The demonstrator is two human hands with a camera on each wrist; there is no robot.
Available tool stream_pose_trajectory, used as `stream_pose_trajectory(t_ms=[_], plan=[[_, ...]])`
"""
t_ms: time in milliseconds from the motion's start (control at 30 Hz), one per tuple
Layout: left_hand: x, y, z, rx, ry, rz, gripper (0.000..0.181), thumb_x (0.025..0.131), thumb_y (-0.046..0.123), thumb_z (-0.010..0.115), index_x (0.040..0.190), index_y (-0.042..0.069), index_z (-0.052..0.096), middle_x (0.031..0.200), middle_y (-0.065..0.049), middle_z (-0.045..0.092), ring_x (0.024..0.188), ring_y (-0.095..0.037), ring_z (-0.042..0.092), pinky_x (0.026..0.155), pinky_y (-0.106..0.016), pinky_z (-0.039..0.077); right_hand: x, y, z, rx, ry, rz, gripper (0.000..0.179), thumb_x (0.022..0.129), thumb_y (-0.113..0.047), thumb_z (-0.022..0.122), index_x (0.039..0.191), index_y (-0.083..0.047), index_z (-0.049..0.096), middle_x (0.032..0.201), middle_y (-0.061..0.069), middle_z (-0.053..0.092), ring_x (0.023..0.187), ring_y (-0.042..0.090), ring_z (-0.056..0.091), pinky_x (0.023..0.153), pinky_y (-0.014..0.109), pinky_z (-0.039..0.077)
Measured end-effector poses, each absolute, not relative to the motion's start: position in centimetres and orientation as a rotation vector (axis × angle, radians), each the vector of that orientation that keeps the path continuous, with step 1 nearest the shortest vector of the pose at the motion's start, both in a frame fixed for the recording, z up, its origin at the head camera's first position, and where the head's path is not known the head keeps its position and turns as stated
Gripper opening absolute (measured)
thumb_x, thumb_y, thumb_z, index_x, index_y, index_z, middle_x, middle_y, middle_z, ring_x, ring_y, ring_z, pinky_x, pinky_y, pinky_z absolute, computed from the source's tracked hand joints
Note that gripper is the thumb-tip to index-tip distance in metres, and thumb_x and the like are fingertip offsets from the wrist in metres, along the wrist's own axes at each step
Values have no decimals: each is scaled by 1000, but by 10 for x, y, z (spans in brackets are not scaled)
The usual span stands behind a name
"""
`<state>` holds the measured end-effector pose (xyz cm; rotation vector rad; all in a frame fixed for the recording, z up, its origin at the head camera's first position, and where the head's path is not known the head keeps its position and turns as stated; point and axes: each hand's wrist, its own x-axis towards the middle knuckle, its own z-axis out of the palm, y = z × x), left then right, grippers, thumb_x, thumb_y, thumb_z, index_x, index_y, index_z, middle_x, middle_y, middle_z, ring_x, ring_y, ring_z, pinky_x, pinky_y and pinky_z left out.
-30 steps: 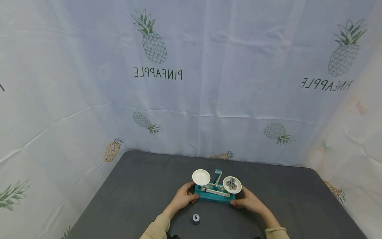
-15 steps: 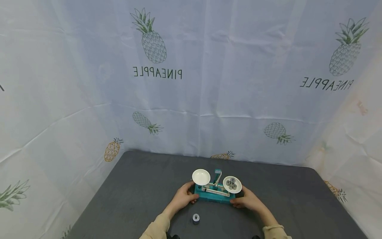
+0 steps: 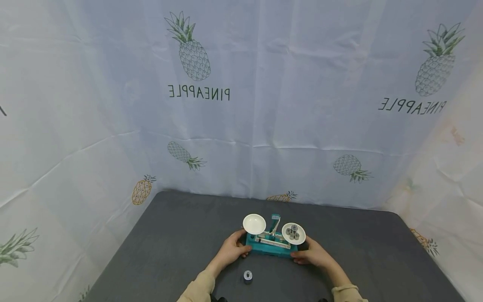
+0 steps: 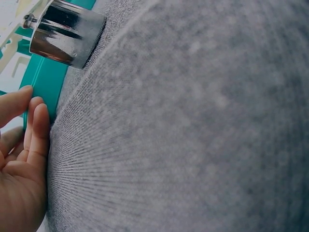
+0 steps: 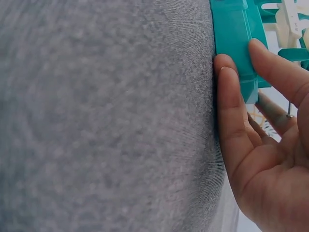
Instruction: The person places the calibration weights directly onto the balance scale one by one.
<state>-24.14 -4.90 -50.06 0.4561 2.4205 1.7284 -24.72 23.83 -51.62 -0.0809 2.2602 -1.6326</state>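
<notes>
A teal balance scale (image 3: 268, 250) with two white pans stands on the grey table. Its left pan (image 3: 254, 224) holds nothing, while several metal weights (image 3: 292, 233) stand in the right pan (image 3: 301, 236). My left hand (image 3: 229, 249) grips the left end of the base, thumb on the front edge. At the opposite end, my right hand (image 3: 316, 254) holds the base the same way; the right wrist view shows its thumb on the teal plastic (image 5: 234, 34). A single metal weight (image 3: 247, 276) with a knob sits in front of the scale, large in the left wrist view.
The dark grey cloth-covered table (image 3: 181, 235) extends to both sides of the scale. Behind it hangs a pale curtain (image 3: 241, 117) printed with pineapples.
</notes>
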Motion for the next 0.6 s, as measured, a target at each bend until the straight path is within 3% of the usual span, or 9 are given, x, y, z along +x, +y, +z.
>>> stream_pose_trajectory(t_ms=[200, 600], plan=[[-241, -49, -500, 446, 2411, 1743, 54, 77, 7, 62, 124, -7, 41, 91, -24, 54, 58, -19, 58, 51, -31, 50, -247, 237, -514, -56, 2246, -1624, 88, 72, -13, 70, 135, 4, 11, 100, 24, 53, 67, 15, 64, 60, 33, 54], [-246, -49, -510, 429, 2413, 1753, 55, 76, 7, 63, 124, -8, 40, 83, -17, 57, 56, -20, 58, 49, -30, 49, -246, 234, -511, -5, 2234, -1625, 88, 70, -12, 71, 135, 4, 13, 95, 20, 55, 65, 14, 63, 60, 32, 54]])
